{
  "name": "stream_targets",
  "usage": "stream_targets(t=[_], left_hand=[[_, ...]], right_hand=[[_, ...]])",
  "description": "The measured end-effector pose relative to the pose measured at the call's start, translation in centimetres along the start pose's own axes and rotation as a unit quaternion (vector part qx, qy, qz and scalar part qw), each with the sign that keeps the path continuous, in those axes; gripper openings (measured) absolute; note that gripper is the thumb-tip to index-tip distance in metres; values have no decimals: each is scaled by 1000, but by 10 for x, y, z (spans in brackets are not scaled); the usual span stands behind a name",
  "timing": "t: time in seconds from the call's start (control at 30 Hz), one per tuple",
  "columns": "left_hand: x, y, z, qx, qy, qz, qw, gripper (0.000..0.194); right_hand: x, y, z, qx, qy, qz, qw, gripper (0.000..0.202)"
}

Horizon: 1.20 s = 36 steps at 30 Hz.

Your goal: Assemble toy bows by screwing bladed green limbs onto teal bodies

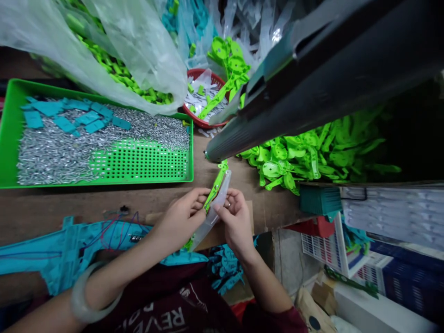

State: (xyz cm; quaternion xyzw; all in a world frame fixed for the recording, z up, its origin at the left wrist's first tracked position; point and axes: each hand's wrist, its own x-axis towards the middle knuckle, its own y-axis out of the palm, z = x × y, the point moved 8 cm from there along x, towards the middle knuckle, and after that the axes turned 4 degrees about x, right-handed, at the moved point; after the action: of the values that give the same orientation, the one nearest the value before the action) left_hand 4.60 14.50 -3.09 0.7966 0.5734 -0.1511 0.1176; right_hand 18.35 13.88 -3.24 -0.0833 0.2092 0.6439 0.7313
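Both hands meet at the middle of the view, just above the near edge of the table (52,208). The left hand (180,219) comes in from seven o'clock, with a pale bangle (85,300) on its wrist, and its fingers curl around the lower half of a long green plastic piece (215,185). The right hand (236,222) comes in from five o'clock and pinches the same piece between thumb and fingertips, together with a clear plastic sleeve (211,215) that lies along it. The piece points toward twelve o'clock, its top end just under the tip of a large dark machine arm (312,78) that slants in from two o'clock.

At ten o'clock sits a green tray (10,138) full of small silver screws (52,152), with flat blue pieces (69,118) on top. At twelve o'clock stands a red bowl (197,120). A heap of green plastic parts (312,155) lies at three o'clock, on the table under the arm. At eight o'clock a blue plastic part (41,259) with thin wires (114,226) lies near the left forearm.
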Motion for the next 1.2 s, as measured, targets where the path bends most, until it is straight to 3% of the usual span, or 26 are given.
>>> stream_targets(t=[0.1, 0.83, 1.2], left_hand=[[-1, -1, 4, 30, 2, -6, 1000, 42], [-3, 1, 7, 62, 28, -16, 998, 39], [-3, -2, -2, 113, 18, -36, 993, 44]], right_hand=[[-1, 0, 5, 1, -31, -17, 999, 34], [-5, -2, 4, -45, -56, -40, 997, 36], [-7, -6, 3, -36, -58, -56, 996, 40]])
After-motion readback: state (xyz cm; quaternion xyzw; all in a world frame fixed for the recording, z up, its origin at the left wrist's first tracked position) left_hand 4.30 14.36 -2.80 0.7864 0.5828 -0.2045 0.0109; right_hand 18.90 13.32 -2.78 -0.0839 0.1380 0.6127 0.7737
